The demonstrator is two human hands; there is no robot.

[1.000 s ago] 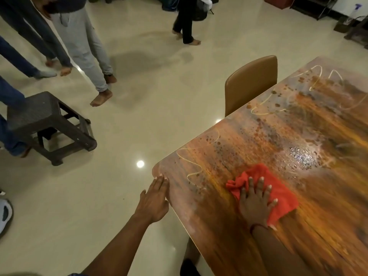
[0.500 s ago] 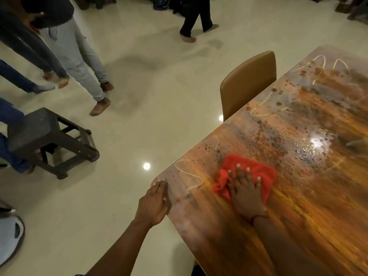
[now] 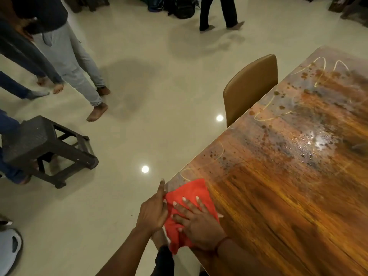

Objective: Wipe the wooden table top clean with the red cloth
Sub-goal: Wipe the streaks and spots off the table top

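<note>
The red cloth [image 3: 189,194] lies at the near left corner of the wooden table top [image 3: 288,196], part of it hanging over the edge. My right hand [image 3: 197,220] presses flat on the cloth with fingers spread. My left hand [image 3: 154,210] is at the table's edge, fingers straight, touching the cloth's left side. Dark spots, pale squiggly lines and a wet shiny patch [image 3: 318,142] mark the table further back.
A tan chair [image 3: 249,86] is tucked against the table's left side. A dark plastic stool [image 3: 45,148] stands on the tiled floor to the left. Several people's legs are at the left and far back.
My right hand has slid the red cloth toward me and left to the table's corner, over the edge. My left hand now touches the cloth.
</note>
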